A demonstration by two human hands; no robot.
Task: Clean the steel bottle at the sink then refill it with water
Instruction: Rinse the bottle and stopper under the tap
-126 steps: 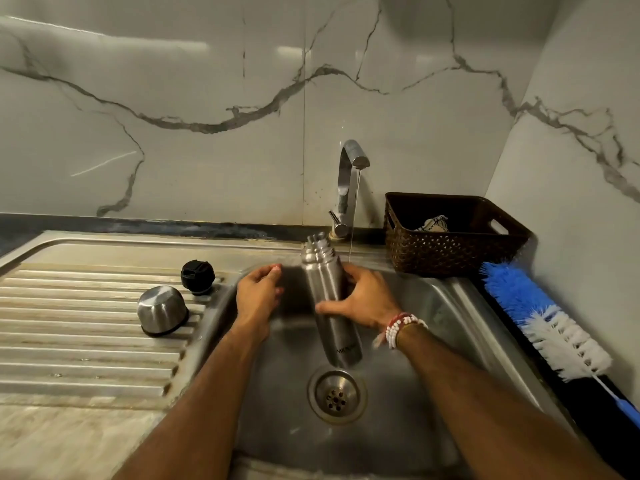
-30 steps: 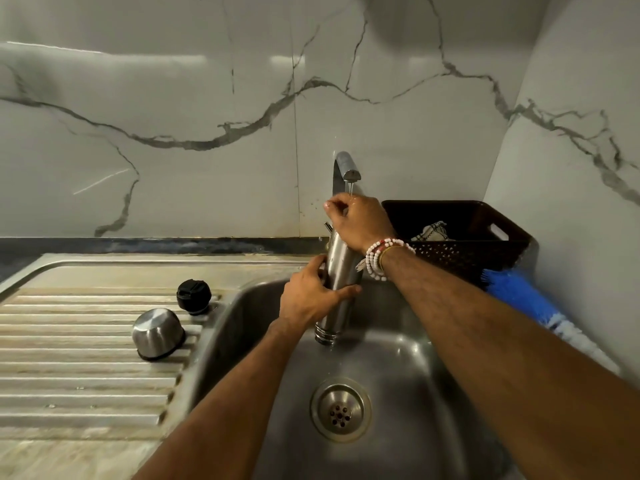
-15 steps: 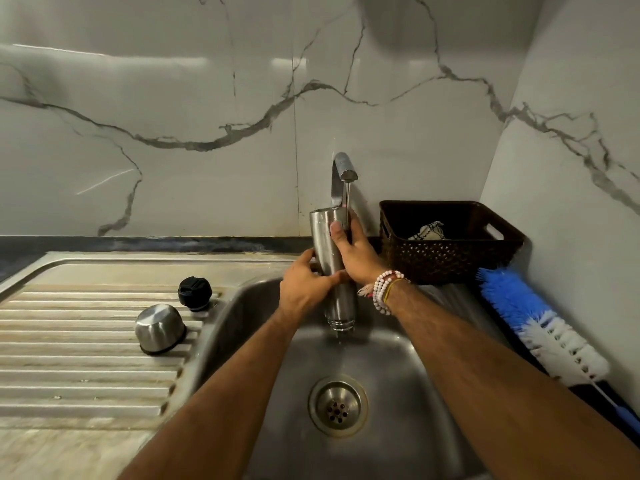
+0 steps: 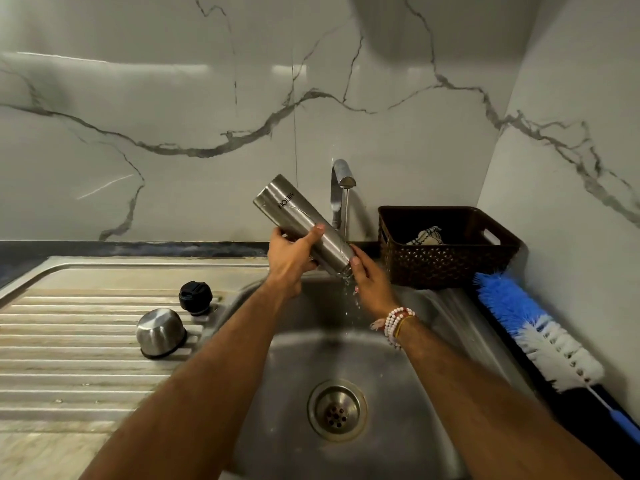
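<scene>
Left hand (image 4: pixel 291 259) gripping the cylindrical brushed-steel bottle (image 4: pixel 294 216), right hand (image 4: pixel 370 287) flat against its mouth end: tilt steeper, drain completely.

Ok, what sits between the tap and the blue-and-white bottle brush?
A brown lattice basket stands between the tap and the bottle brush; the head view shows it.

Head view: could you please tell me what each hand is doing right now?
Left hand: closed around the steel bottle.
Right hand: open, fingers touching the bottle's lower end.
</scene>
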